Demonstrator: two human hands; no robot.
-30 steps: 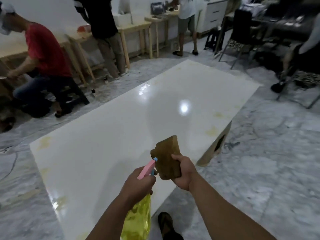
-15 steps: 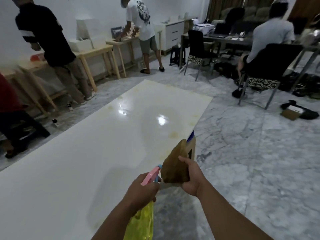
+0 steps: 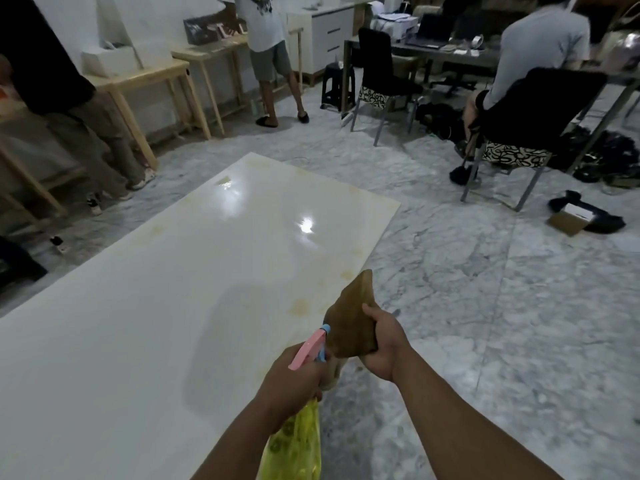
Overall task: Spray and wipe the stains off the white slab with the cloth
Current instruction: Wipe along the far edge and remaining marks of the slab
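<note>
Spraying step: my left hand [image 3: 291, 377] grips the spray bottle [image 3: 294, 445], my right hand [image 3: 384, 344] clutches the cloth [image 3: 351, 323]; next, aim at the seemingly yellowish stains [image 3: 301, 306] on the slab [image 3: 173, 289].

Left hand [image 3: 289, 377] grips spray bottle [image 3: 294, 441]; right (cloth [image 3: 351, 322]).

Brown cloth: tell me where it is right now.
In the head view the brown cloth is gripped in the right hand, held up over the slab's near right edge, just right of the spray bottle's pink nozzle.
</note>
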